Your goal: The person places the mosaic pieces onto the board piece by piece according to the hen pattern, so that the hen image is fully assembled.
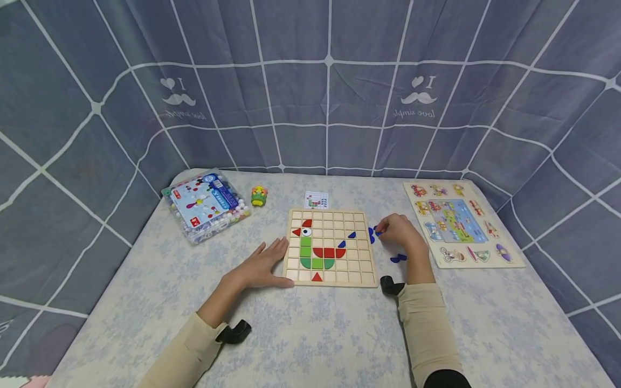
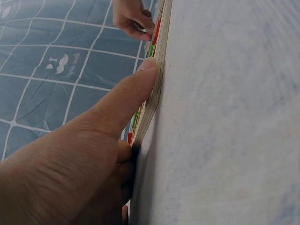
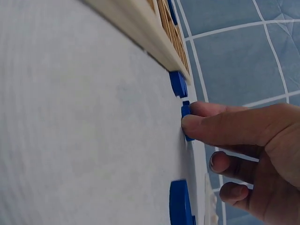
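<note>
A wooden grid board (image 1: pixel 349 275) lies in the middle of the table, with red, green, white and blue pieces laid on it in a bird-like shape. My left hand (image 1: pixel 264 267) rests at its near left corner, fingers spread along the left side and thumb (image 2: pixel 126 96) against the front edge. To the right of the board, my right hand (image 1: pixel 400 233) pinches a small blue piece (image 3: pixel 186 123) between thumb and forefinger, low over the tabletop. Another blue piece (image 3: pixel 177 84) lies between it and the board's edge. More blue pieces (image 1: pixel 398 258) lie nearer the right wrist.
Behind the board is a small pattern card (image 1: pixel 316 200). A clear box of beads (image 1: pixel 206 205) and a green-and-yellow toy figure (image 1: pixel 259 196) stand at the back left. A wooden picture puzzle (image 1: pixel 463 223) lies at the right. Grey checked cloth (image 1: pixel 301 91) hangs behind the table.
</note>
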Demonstrator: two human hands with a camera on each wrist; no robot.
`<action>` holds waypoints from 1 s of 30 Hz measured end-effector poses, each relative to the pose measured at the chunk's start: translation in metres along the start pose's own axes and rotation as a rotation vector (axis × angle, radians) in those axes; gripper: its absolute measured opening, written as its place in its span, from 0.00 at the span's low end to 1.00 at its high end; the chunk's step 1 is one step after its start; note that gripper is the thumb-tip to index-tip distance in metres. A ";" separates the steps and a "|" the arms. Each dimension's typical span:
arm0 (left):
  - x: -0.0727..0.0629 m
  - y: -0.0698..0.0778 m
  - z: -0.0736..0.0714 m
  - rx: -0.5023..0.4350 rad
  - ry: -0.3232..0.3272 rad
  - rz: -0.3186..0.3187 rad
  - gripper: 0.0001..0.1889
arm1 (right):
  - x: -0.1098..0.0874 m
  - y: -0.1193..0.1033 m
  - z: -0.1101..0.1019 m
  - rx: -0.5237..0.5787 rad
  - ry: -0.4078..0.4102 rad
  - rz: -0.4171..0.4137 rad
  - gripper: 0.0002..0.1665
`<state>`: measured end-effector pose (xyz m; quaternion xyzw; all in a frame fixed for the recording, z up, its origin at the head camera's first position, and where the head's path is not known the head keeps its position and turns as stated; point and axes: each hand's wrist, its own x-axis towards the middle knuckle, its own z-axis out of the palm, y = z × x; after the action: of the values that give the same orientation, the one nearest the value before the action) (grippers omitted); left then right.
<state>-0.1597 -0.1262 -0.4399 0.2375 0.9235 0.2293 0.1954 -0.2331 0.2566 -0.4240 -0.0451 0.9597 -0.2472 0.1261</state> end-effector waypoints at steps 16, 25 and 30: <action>0.001 0.000 -0.001 0.011 -0.012 -0.009 0.59 | -0.004 0.003 -0.003 0.008 -0.003 0.018 0.09; 0.001 0.001 0.000 0.018 -0.008 -0.009 0.59 | -0.004 -0.007 -0.007 -0.029 -0.005 -0.047 0.09; 0.000 0.000 0.000 0.027 -0.005 -0.002 0.58 | -0.007 -0.024 -0.005 -0.019 -0.044 -0.121 0.08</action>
<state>-0.1600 -0.1260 -0.4394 0.2399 0.9263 0.2158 0.1946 -0.2274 0.2390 -0.4063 -0.1095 0.9546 -0.2440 0.1315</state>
